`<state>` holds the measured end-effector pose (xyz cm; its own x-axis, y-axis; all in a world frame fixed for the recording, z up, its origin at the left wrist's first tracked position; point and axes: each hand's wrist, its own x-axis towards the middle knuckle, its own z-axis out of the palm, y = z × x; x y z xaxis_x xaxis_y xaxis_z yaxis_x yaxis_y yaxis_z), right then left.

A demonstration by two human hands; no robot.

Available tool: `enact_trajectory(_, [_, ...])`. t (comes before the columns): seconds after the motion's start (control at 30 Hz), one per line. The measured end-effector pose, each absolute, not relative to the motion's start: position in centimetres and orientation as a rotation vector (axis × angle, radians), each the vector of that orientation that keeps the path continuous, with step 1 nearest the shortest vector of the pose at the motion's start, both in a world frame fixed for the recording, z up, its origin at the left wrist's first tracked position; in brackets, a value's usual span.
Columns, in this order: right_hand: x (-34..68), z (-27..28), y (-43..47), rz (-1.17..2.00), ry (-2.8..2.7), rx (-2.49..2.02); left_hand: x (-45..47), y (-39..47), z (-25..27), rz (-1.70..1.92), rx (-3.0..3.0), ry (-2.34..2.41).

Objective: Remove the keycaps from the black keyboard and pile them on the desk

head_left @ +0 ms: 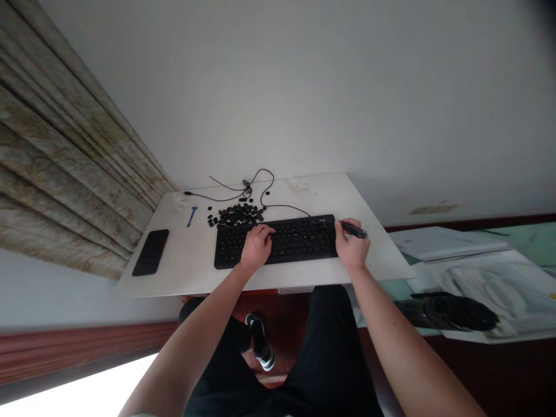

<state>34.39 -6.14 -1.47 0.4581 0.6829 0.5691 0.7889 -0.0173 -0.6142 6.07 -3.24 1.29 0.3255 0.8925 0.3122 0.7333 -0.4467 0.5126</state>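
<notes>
Keyboard (289,240) beside keycap heap (238,215), under left hand (257,246).

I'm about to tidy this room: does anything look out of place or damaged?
Yes: small, loose black keys lie heaped behind the keyboard, odd since keys normally sit in it. A brownish patch low on the wall may be damage.

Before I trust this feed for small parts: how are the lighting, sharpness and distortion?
Head view: dim, soft light, with a blown-out white patch at lower left and a dark top right corner; head view: the loose keys mostly merge into a dark heap, any markings unreadable; head view: wide-angle distortion, the curtain leaning steeply.
</notes>
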Motion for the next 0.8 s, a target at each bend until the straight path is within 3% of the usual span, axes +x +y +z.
enact_trajectory(0.57, [34.6, -0.5, -5.0, 0.124, -0.833, -1.534, 6.0, -5.0, 0.7, 0.638, 2.442, 1.481])
enact_trajectory(0.8, [27.2, 2.4, -4.8, 0.687, -1.299, -1.507, 5.9, -4.9, 0.6, 0.718, 2.381, 1.449])
